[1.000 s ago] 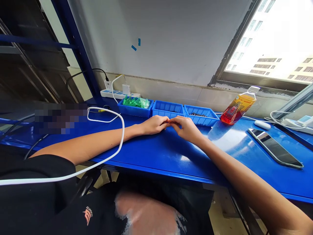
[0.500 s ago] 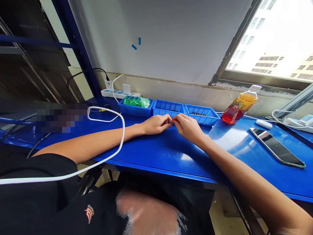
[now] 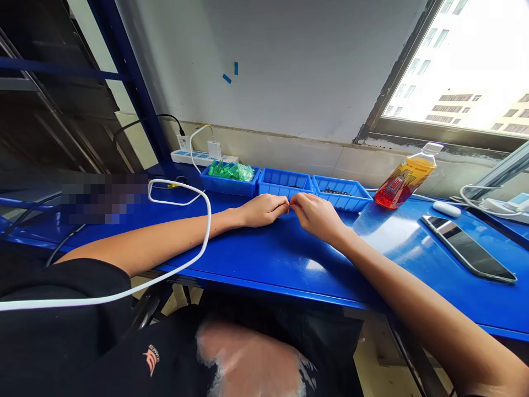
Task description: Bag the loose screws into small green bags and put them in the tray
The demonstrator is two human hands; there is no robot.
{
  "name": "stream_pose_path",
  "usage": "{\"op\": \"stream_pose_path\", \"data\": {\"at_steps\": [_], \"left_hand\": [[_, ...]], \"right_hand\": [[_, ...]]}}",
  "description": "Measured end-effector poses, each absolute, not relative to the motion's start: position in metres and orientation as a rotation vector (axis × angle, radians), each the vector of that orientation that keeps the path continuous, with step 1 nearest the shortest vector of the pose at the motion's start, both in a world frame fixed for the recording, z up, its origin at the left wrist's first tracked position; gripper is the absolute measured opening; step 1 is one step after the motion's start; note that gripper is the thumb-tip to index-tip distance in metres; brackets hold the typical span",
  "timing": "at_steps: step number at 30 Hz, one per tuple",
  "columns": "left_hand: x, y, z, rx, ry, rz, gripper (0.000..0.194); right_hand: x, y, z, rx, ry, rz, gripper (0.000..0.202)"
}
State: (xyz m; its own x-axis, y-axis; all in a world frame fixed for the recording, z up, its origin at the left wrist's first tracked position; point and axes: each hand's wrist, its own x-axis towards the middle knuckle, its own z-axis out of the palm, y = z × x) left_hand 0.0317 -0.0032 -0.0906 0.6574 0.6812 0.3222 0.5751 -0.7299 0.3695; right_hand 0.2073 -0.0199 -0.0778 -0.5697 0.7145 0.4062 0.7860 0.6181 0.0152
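Note:
My left hand [image 3: 264, 210] and my right hand [image 3: 314, 213] meet fingertip to fingertip above the blue table [image 3: 248, 253]. Both are closed in a pinch. Whatever sits between the fingertips is too small and too covered to name. Just behind the hands stands a blue bin [image 3: 285, 179], its inside partly hidden by my fingers. To its right, another blue bin [image 3: 351, 204] holds small dark parts [image 3: 336, 192]. A third blue bin [image 3: 229, 187], on the left, contains green pieces [image 3: 231, 171], some in clear plastic.
A bottle of red drink [image 3: 407, 176] leans at the right, near a phone [image 3: 469, 248] and a small white case [image 3: 446, 209]. A power strip [image 3: 202, 159] lies along the wall. One white cable [image 3: 209, 220] loops in front of my left forearm.
The fingers of my left hand have drawn closer together, and the small dark item that showed between the fingertips is now mostly covered. Both arms stay in place.

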Motion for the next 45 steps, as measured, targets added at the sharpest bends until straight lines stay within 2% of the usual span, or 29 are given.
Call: {"op": "stream_pose_path", "data": {"at_steps": [3, 7, 12, 14, 19, 25, 28, 32, 36, 45], "left_hand": [[0.032, -0.004, -0.091, 2.614, 0.995, 0.636, 0.020], [0.032, -0.005, -0.090, 2.626, 0.972, 0.647, 0.016], [0.029, -0.002, -0.090, 2.791, 1.213, 1.036, 0.021], [0.027, 0.001, -0.091, 2.824, 1.355, 1.056, 0.029], [0.025, 0.006, -0.093, 2.872, 1.522, 0.764, 0.042], [0.026, 0.004, -0.085, 3.010, 1.616, 0.565, 0.028], [0.028, 0.000, -0.084, 3.092, 1.592, 0.500, 0.022], [0.031, -0.003, -0.085, 3.193, 1.512, 0.417, 0.020], [0.033, -0.004, -0.086, 3.175, 1.465, 0.465, 0.016], [0.031, -0.003, -0.090, 3.201, 1.253, 0.615, 0.023]], "right_hand": [[0.216, -0.014, -0.068, -1.239, -2.387, -0.352, 0.018], [0.249, 0.003, -0.054, -1.332, -1.961, -0.469, 0.019], [0.285, 0.024, -0.058, -1.415, -1.700, -0.541, 0.014], [0.284, 0.025, -0.062, -1.468, -1.732, -0.531, 0.016], [0.249, 0.009, -0.070, -1.410, -1.955, -0.462, 0.022], [0.209, -0.021, -0.081, -1.237, -2.288, -0.425, 0.028], [0.204, -0.026, -0.081, -1.289, -2.371, -0.438, 0.034], [0.208, -0.023, -0.077, -1.407, -2.452, -0.449, 0.030], [0.212, -0.019, -0.073, -1.407, -2.527, -0.436, 0.030], [0.210, -0.024, -0.069, -1.431, -2.602, -0.486, 0.032]]}}
